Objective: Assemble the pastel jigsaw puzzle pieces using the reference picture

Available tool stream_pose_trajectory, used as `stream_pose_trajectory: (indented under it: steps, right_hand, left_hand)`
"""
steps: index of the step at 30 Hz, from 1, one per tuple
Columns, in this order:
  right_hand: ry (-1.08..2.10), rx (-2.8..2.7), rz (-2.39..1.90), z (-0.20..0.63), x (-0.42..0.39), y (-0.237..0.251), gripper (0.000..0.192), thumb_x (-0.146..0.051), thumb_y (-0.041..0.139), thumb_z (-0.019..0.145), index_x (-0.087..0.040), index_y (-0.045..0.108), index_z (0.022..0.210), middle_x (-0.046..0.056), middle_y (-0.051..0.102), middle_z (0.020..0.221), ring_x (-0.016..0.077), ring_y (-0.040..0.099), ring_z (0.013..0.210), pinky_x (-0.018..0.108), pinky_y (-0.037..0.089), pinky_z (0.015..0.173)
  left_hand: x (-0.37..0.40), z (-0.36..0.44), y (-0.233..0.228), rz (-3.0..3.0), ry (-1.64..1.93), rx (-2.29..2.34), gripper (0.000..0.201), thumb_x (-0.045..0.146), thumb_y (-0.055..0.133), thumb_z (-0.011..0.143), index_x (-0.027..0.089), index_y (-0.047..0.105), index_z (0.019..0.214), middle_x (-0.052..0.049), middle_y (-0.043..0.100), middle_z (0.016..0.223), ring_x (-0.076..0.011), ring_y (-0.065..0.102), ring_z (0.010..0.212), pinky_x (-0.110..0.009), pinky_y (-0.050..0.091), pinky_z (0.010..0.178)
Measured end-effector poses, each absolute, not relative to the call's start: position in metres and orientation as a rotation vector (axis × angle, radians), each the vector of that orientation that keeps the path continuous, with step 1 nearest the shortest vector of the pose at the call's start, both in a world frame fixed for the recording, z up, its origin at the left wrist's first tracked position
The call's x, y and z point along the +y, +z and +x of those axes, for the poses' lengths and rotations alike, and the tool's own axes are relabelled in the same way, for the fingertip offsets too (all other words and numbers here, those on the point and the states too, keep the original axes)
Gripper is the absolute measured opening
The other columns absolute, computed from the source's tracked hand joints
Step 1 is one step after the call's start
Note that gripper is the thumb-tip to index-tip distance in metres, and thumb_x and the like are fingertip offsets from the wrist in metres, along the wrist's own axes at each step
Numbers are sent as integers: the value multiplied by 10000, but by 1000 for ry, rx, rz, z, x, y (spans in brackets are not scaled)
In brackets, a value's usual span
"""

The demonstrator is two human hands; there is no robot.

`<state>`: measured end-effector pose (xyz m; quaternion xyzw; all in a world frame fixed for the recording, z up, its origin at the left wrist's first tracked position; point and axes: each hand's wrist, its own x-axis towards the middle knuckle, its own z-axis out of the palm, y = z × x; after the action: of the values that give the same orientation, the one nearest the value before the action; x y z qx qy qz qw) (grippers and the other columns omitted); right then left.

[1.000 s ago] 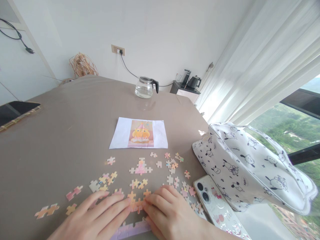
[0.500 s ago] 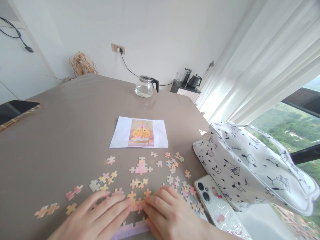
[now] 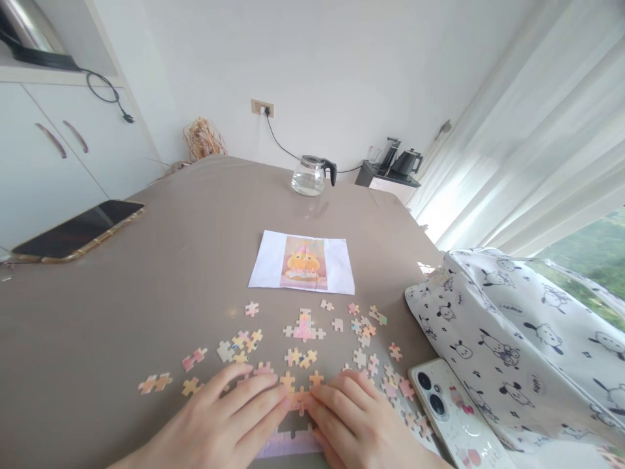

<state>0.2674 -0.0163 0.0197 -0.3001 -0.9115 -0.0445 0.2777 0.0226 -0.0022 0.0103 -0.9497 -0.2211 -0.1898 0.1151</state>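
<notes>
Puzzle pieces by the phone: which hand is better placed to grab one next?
Probably the right hand. The loose puzzle pieces lie just beyond its fingertips, beside the white phone. The left hand would have to cross over the right to get there.

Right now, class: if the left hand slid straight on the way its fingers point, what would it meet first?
The left hand points up-right, fingertips already on the orange puzzle cluster it shares with the right hand. Past that, probably the loose yellow pieces, though depth is unclear.

Purple puzzle strip [image 3: 288, 446] half-hidden under hands
</notes>
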Motion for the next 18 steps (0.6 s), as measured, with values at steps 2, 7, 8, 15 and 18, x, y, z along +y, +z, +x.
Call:
stream_pose_trajectory:
  steps: [2,7,8,15,18]
  right_hand:
    - [-125,-2445,-805,267,-16,20,215,-67,483,926,-94,683,1000,62,719,841,171,606,720,295,501,691]
    - [-136,-2433,-804,267,-15,18,220,-46,486,904,-85,685,990,61,721,849,177,614,719,305,513,696]
    - [-140,-2430,-803,267,-15,18,221,-46,486,903,-84,684,992,60,721,849,178,616,715,305,514,696]
    - [-100,-2447,-823,267,-16,18,219,-28,492,885,-91,668,1001,62,711,836,175,638,732,286,527,698]
    - [-76,-2465,-833,266,-17,18,220,-25,501,876,-86,663,1011,70,712,850,181,646,759,288,538,717]
  left_hand:
    - [-3,23,14,-2777,-543,-649,398,278,288,1024,192,647,1173,13,714,1124,-198,513,1104,-385,231,1047]
    - [-3,25,21,-2770,-532,-638,442,236,235,1031,189,659,1146,21,712,1123,-182,526,1082,-374,219,1050]
    - [-3,26,22,-2770,-531,-642,448,235,229,1033,187,661,1140,20,714,1112,-182,528,1077,-373,218,1052]
    - [-5,27,21,-2760,-526,-671,437,255,236,1036,195,654,1150,11,718,1089,-193,545,1048,-366,227,1056]
    - [-5,26,18,-2779,-526,-673,402,300,284,1033,191,651,1156,6,724,1090,-198,563,1045,-373,239,1065]
